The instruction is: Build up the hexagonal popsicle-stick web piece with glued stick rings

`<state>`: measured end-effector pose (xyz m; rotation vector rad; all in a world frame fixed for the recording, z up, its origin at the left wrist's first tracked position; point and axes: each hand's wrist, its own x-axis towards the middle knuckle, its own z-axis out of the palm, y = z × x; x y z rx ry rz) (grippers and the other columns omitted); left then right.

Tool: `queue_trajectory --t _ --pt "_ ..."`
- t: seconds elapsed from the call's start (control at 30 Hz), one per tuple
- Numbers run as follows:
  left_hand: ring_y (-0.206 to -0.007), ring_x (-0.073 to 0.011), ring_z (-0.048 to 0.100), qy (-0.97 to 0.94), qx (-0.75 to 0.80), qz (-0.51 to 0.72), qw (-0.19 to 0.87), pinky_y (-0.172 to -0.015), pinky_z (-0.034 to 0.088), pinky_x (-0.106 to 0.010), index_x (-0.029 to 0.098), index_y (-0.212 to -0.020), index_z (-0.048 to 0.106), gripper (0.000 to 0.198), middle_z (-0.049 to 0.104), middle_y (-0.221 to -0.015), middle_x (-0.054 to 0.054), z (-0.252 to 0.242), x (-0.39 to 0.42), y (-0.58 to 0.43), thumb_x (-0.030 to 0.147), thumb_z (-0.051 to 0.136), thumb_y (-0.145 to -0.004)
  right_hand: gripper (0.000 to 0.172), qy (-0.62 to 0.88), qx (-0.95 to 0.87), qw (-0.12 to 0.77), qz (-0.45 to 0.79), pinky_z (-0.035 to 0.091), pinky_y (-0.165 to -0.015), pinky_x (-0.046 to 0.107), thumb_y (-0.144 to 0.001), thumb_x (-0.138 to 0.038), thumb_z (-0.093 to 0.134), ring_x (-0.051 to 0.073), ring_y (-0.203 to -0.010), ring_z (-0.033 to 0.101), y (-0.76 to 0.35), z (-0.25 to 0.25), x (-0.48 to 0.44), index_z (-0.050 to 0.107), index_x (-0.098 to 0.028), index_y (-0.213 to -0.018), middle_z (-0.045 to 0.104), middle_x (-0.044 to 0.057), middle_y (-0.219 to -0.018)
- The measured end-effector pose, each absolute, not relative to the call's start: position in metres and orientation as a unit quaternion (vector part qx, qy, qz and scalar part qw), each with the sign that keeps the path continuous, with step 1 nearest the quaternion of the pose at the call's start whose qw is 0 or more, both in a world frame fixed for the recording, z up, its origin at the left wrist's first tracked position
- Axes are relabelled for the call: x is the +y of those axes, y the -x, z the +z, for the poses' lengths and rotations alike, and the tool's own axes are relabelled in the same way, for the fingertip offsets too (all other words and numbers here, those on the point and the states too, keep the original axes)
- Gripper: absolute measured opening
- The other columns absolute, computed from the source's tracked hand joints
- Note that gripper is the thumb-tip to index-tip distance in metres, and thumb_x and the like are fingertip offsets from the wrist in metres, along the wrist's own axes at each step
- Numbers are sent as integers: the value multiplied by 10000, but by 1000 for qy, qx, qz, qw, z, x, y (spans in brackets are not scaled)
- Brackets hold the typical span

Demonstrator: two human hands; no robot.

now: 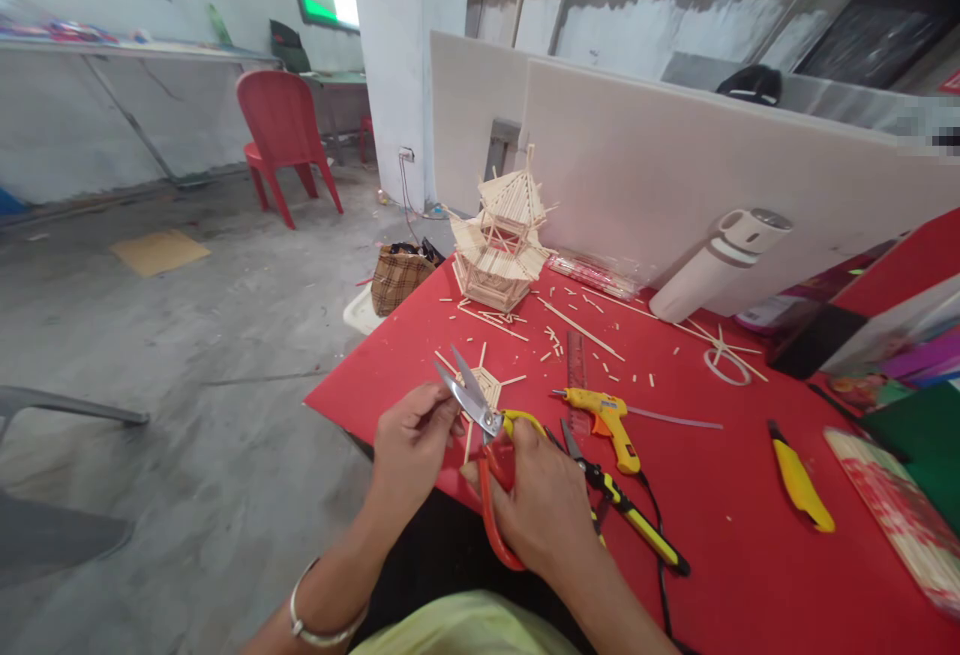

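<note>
A red chair (277, 115) stands in the upper left of the frame. Nearer the middle, a checked bag (401, 280) rests beside the red counter (735, 555) (its contents are hidden from this angle). The left hand (412, 435), low in the centre, has its fingers drawn narrow beside the scissor blades; I cannot tell whether they pinch anything. Just beyond, at the centre, a six-spoked stick web (491, 385) lies flat on the counter, partly covered by the scissors (472, 398). Behind it rises a tiered stick tower (499, 257). The right hand (551, 495) has its fingers closed around the red and yellow handles of the scissors, whose blades stand apart.

Right of centre lies a clear ruler (576, 360), its marks too blurred to read, and farther back a clear packet (596, 275) with red and pale contents. A yellow glue gun (611, 425) carries a glue stick (675, 418) in its rear end, near a black-and-yellow hand tool (637, 520). A white flask (712, 270) with its lid on leans towards the upper right, then comes a yellow knife (799, 480). At the lower right edge, a clear wrapper (889, 505) holds pale sticks (its red print is illegible here).
</note>
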<state>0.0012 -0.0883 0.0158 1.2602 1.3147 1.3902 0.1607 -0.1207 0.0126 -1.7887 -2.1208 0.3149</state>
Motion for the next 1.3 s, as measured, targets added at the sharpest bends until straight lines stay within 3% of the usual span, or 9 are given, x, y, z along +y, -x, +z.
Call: queue_trajectory --t 0.23,0.43,0.57,0.77,0.93,1.1,1.3 --pt "-550 -129 576 -545 534 536 362 -562 447 -226 190 -663 679 196 615 -590 3 14 -90 2 219 574 -826 384 636 -751 147 99 403 -665 308 -897 -570 537 253 -855 687 -159 16 -123 537 -199 -996 699 73 -898" --pt "-543 -114 551 -535 533 541 371 -551 434 -214 183 -659 683 193 600 -571 8 19 -92 0 231 599 -826 390 646 -752 98 89 315 -557 306 -940 -590 448 231 -642 676 -160 12 -124 514 -209 -885 687 40 -726" --pt "-533 -105 571 -465 514 553 462 -533 455 -203 159 -778 711 123 629 -602 6 19 -92 -4 268 659 -803 363 628 -752 177 93 306 -557 286 -913 -573 502 207 -631 646 -164 6 -125 512 -213 -864 659 28 -708" --pt "-485 -116 601 -304 461 585 594 -385 393 -178 136 -831 661 271 685 -675 -26 20 -81 0 315 798 -682 297 585 -690 355 234 421 -644 272 -895 -511 559 176 -711 569 -171 5 -127 520 -220 -850 607 19 -776" --pt "-534 -84 583 -261 438 578 636 -395 389 -146 124 -778 677 293 689 -717 -36 23 -77 -1 299 852 -623 341 610 -576 392 377 430 -592 235 -797 -504 687 125 -624 511 -168 15 -125 502 -220 -753 584 -18 -726" --pt "-443 -38 437 -237 447 586 632 -358 307 -118 136 -789 704 327 521 -508 57 21 -78 -5 304 887 -577 338 593 -561 400 416 394 -529 217 -736 -470 738 99 -556 427 -165 21 -125 525 -209 -706 490 -57 -615" --pt "-412 -45 437 -273 452 579 621 -350 315 -128 146 -810 739 337 523 -465 52 17 -85 -9 346 890 -585 368 534 -447 461 550 493 -645 262 -695 -494 784 135 -652 573 -158 18 -115 619 -196 -837 619 -15 -725"
